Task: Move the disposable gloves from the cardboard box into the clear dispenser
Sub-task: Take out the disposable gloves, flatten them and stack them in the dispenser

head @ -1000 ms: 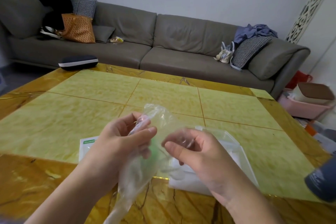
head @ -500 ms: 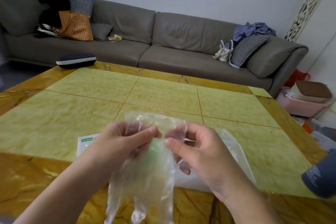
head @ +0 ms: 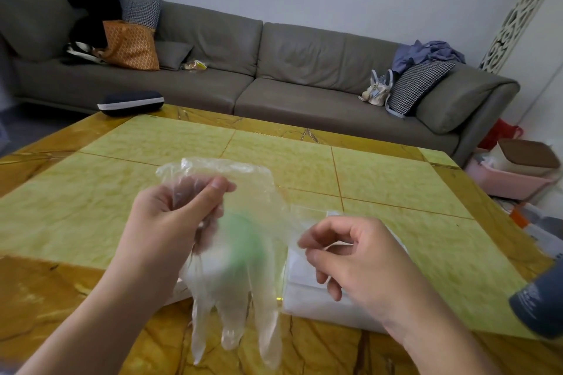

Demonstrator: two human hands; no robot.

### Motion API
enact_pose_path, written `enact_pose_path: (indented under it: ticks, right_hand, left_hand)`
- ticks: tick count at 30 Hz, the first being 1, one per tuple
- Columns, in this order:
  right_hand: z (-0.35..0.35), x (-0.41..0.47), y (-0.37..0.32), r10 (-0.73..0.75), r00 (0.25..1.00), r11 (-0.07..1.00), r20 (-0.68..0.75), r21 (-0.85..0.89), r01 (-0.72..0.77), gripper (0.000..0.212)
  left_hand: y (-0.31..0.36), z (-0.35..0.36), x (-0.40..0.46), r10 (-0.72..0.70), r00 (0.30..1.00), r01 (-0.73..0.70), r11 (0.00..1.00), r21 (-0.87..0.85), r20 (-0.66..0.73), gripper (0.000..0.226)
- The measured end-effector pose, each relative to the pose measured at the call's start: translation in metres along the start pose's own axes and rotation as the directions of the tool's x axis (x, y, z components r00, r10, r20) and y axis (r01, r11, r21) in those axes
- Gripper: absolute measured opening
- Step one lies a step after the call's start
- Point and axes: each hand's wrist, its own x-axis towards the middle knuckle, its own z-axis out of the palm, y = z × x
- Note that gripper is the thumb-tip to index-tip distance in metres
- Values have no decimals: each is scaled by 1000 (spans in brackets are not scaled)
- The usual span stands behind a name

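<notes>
My left hand [head: 173,219] grips the cuff of one clear disposable glove [head: 240,292], which hangs open with its fingers pointing down over the table's near edge. The cardboard box [head: 182,286], white with green print, shows only as a blur through the glove and behind my left wrist. My right hand [head: 356,259] hovers just right of the glove with curled fingers. Its thumb and forefinger are close together at the glove's edge, and I cannot tell whether they pinch the film. Under that hand lies the clear dispenser [head: 316,301] with white contents.
The yellow marble table [head: 304,161] stretches ahead of me. A dark glasses case [head: 131,102] lies at its far left corner. A grey sofa [head: 298,70] with bags and cushions runs behind. A dark cylinder [head: 539,301] pokes in at the right edge, beside a pink bin [head: 505,179].
The glove went from bunched between both hands to hanging spread out. My left hand lifted the cuff, and my right hand moved down and to the right, away from the cuff.
</notes>
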Motion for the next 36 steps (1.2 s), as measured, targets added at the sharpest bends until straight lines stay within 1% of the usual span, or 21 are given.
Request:
enact_pose_path:
  ticks: [3, 4, 6, 7, 9, 10, 11, 13, 15, 19, 24, 26, 28, 29, 30, 31, 32, 33, 34, 35, 36]
  right_hand:
    - [-17, -3, -5, 0, 999, 965, 43, -263, 11, 23]
    - [-24, -5, -8, -28, 999, 956, 39, -291, 38, 23]
    - [-34, -6, -15, -126, 992, 978, 3, -169, 125, 24]
    - [-35, -7, -20, -166, 986, 983, 21, -69, 167, 36]
    - [-29, -5, -24, -200, 969, 980, 146, 23, 199, 60]
    - [-23, -4, -24, -198, 957, 979, 212, -3, 203, 60]
    - [-16, -3, -24, -196, 946, 976, 259, -38, 213, 50]
    - [-12, -2, -23, -202, 949, 976, 244, -33, 216, 22]
    - [-20, -2, -17, -198, 967, 980, 159, 8, 199, 15]
    - [-47, -1, 0, -166, 986, 986, 13, 16, 165, 18]
    - [-68, 2, 21, -80, 991, 963, -105, 248, 104, 14]
    - [-76, 4, 27, -33, 979, 948, -200, 303, 94, 14]
    - [-80, 9, 34, 22, 956, 938, -293, 337, 81, 15]
    - [-81, 13, 38, 56, 942, 931, -330, 359, 70, 16]
    - [-82, 15, 43, 90, 930, 927, -356, 371, 52, 17]
    - [-82, 18, 48, 118, 922, 931, -369, 365, 27, 18]
    - [-80, 20, 52, 135, 919, 939, -371, 344, 1, 19]
    - [-77, 23, 55, 144, 918, 948, -368, 318, -21, 21]
    - [-75, 24, 58, 149, 919, 957, -364, 286, -42, 22]
    - [-72, 25, 60, 154, 920, 968, -361, 243, -66, 22]
    - [-69, 26, 61, 153, 919, 977, -363, 192, -87, 22]
  left_hand:
    - [3, 0, 0, -10, 1000, 10, 1000, -16, 16, 16]
    - [4, 2, -1, -22, 999, 23, 1000, -15, 46, 17]
    - [7, 8, -6, -60, 987, 57, 998, 24, 147, 19]
    - [8, 11, -10, -77, 975, 60, 995, 84, 210, 20]
    - [8, 22, -18, -110, 927, 19, 969, 248, 359, 27]
    - [8, 28, -22, -137, 893, -12, 945, 326, 430, 33]
    - [8, 31, -24, -172, 857, -33, 923, 384, 486, 33]
    - [10, 35, -25, -223, 806, -45, 900, 433, 548, 26]
    - [11, 34, -22, -238, 814, -3, 910, 414, 529, 15]
    - [10, 25, -14, -241, 892, 116, 940, 321, 383, 17]
    - [7, 27, -2, -257, 932, 211, 958, 194, 255, 20]
    - [7, 35, 7, -229, 958, 211, 971, 116, 172, 19]
    - [11, 46, 15, -136, 990, 130, 986, 109, 45, 16]
    - [14, 53, 16, -27, 999, 35, 979, 202, -41, 13]
    - [19, 61, 15, 135, 984, -89, 935, 344, -113, 12]
    - [25, 72, 10, 323, 939, -234, 849, 473, -116, 12]
    - [33, 84, 2, 487, 872, -384, 744, 547, -51, 13]
    - [40, 99, -5, 591, 804, -520, 642, 564, 69, 13]
    - [42, 115, -9, 623, 750, -624, 556, 550, 223, 13]
    - [38, 130, -12, 576, 719, -684, 487, 542, 390, 14]
    - [31, 144, -13, 456, 710, -704, 435, 561, 537, 16]
